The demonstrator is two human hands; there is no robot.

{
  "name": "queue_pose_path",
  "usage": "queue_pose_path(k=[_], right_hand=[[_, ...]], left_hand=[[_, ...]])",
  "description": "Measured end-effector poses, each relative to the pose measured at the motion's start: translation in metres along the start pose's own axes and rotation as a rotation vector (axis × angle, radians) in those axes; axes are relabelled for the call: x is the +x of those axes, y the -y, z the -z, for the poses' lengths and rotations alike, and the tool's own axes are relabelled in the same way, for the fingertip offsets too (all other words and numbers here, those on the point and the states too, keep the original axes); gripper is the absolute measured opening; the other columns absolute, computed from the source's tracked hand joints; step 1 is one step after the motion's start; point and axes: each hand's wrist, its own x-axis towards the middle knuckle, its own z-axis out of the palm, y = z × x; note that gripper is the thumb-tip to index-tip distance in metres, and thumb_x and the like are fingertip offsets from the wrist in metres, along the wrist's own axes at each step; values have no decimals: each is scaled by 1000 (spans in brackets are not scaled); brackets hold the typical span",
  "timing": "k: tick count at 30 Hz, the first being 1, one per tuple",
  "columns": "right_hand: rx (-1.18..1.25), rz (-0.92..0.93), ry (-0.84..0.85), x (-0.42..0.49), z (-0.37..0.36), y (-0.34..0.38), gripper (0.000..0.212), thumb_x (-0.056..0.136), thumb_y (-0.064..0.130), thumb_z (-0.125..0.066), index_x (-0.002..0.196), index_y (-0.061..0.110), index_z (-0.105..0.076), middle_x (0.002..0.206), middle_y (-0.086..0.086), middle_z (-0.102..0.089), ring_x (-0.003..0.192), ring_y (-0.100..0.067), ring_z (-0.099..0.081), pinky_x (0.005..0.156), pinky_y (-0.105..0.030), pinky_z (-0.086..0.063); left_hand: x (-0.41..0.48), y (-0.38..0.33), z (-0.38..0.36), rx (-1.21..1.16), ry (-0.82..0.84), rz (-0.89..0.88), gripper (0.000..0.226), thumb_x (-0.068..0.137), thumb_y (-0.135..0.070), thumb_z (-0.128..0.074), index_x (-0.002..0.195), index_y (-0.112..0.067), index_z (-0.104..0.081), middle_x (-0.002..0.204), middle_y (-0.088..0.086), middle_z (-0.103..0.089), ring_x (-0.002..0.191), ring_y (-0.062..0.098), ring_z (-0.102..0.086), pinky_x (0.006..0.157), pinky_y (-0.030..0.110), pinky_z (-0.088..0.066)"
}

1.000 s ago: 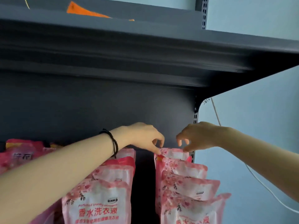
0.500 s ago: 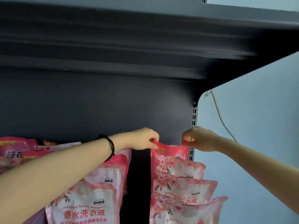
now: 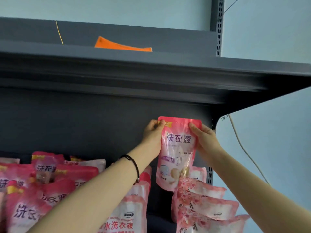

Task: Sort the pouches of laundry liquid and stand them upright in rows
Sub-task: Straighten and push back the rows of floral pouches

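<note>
A glossy pink pouch (image 3: 178, 148) of laundry liquid, soft plastic with rounded corners, a crinkled shiny face and purple characters, is held upright in the air against the dark grey back panel (image 3: 84, 123), its bottom edge just above the right row of pouches (image 3: 202, 204). The left hand (image 3: 152, 133), with a thin black cord bracelet (image 3: 134, 167) on its wrist, pinches the pouch's top left corner with curled fingers; the right hand (image 3: 203, 138) grips the right edge, thumb laid on the front and fingers hidden behind. The right row stands in overlapping steps, pale pink with a flower print. Beside it, across a dark gap, a middle row (image 3: 133, 212) shows a white label panel, and further left deeper pink pouches (image 3: 33, 190) lean in a loose heap. Above runs a matt grey metal shelf (image 3: 151, 71) with a folded lip, on which lies a flat orange sheet (image 3: 121, 46). A perforated upright post (image 3: 219, 31) rises at the right. The wall (image 3: 269, 148) is smooth pale blue, with a white cable (image 3: 242, 145) hanging down it.
</note>
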Motion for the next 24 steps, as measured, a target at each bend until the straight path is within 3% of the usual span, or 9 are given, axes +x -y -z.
queue_pose_path(k=[5,9,14,24], right_hand=[[75,127,-24,-13,-33,21,5,88,11,-62,87,8,-66,80,-7,-69,71,-19,-68,65,-33,-58],[17,253,-54,-34,-55,42,9,89,14,-63,82,13,-68,74,-1,-72,65,-15,-69,62,-29,-57],[-99,355,-60,-69,-83,63,13,89,18,-66,77,19,-71,72,2,-73,64,-13,-69,61,-28,-57],[-94,327,-40,-147,-149,35,11,88,22,-67,81,20,-75,81,-3,-75,70,-17,-71,62,-30,-58]], left_hand=[[-16,-35,10,-112,89,-48,17,94,-19,-59,79,-12,-55,86,10,-62,73,20,-58,85,42,-51],[-38,-62,18,-184,118,-126,17,93,-16,-60,77,-13,-56,69,-1,-64,61,10,-61,64,26,-54],[-71,-91,32,-241,155,-128,16,94,-15,-59,79,-12,-54,72,2,-64,58,10,-62,59,25,-56],[-143,-112,123,-140,228,-231,17,95,-22,-57,81,-14,-57,70,0,-65,61,10,-63,64,27,-56]])
